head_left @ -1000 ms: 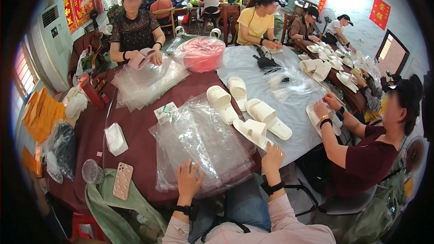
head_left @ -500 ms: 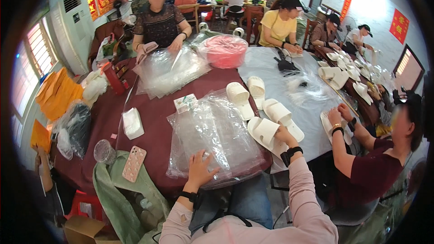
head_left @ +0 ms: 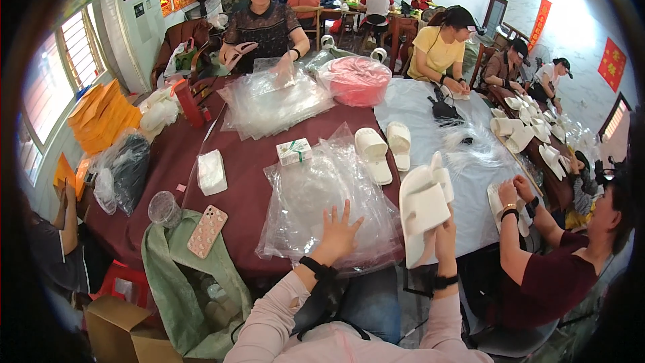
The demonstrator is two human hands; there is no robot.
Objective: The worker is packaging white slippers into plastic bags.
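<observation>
My left hand (head_left: 339, 234) lies on a stack of clear plastic bags (head_left: 312, 198) at the near edge of the table, its fingers spread and nothing in them. In my right hand (head_left: 445, 236) is a pair of white slippers (head_left: 418, 208), held upright just right of the bags. One slipper of that pair is mostly hidden behind the other. Beyond them, two more white slippers, a left one (head_left: 371, 165) and a right one (head_left: 398, 140), rest side by side on the table. A small white box with a green band (head_left: 294, 152) sits on the bags' far edge.
A phone (head_left: 207, 232) and clear plastic cup (head_left: 164, 210) lie left, by a green sack (head_left: 168, 296). Across the table, a person handles more clear bags (head_left: 269, 107) beside a pink bundle (head_left: 356, 77). At right, a co-worker (head_left: 557, 242) works on a slipper.
My right hand has lifted the slipper pair off the table and turned it upright. My left hand has slid further onto the bags. The whole view has shifted a little.
</observation>
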